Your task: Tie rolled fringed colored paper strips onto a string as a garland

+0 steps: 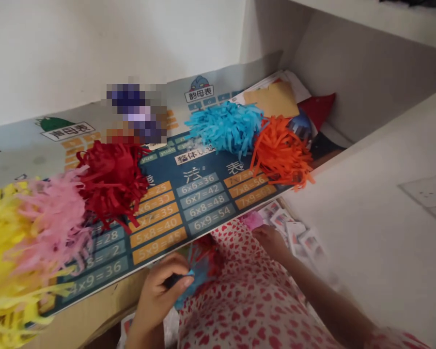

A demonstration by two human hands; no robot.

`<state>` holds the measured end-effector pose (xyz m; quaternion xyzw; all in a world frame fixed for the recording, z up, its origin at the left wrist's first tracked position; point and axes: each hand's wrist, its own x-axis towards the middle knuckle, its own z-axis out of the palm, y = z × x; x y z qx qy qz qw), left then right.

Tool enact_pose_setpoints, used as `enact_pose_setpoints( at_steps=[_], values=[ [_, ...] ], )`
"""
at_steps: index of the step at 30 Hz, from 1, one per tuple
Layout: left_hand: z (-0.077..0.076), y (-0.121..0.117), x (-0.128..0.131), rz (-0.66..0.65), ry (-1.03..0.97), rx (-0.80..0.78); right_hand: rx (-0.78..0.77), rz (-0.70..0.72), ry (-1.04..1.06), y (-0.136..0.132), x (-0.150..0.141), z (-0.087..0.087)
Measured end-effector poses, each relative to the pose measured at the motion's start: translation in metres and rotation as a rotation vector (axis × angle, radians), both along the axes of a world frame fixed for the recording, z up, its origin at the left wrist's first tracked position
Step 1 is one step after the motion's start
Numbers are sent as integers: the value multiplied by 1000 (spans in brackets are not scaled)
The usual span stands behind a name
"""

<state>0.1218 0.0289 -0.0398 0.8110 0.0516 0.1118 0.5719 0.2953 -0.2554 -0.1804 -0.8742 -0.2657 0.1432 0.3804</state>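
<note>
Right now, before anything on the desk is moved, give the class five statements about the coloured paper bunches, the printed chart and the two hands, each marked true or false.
1. The fluffy dark-red paper bunch touches the fluffy pink paper bunch. True.
2. The fluffy orange paper bunch lies against the fluffy yellow paper bunch. False: it lies against the fluffy light-blue paper bunch.
3. The left hand pinches thin blue strips. True.
4. The right hand rests on the blue printed chart. False: it is off the chart, near its front edge.
5. The chart shows 6x9=45. False: it shows 6x9=54.
</note>
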Motion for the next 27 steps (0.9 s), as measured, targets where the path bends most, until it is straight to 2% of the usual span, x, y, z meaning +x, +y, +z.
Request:
enact_pose_setpoints(
  at_steps=[2, 4, 8, 12, 15, 18, 21, 24, 27],
  values=[
    [0, 1, -4, -59, 53, 27, -28, 15, 6, -4, -5, -20],
    [0, 1, -4, -76, 93, 54, -48, 45, -2, 4, -9, -32],
    [-3, 1, -3, -18, 156, 81, -72, 154, -10, 27, -1, -34],
    [-4, -2, -5, 48, 181, 64, -51, 310, -29, 36, 18, -10],
    [-13, -18, 5, -30, 200, -8, -8, 445, 6, 43, 13, 22],
    [-32, -43, 28, -116, 241, -96, 68, 503, 207, 53, -2, 53],
    [-55, -61, 50, -239, 351, -198, 182, 381, 527, 49, -4, 75],
    [-78, -65, 62, -243, 458, -232, 306, 143, 784, 11, 21, 96],
    [-100, -63, 67, -190, 483, -215, 612, -208, 634, -53, 56, 130]
  ],
)
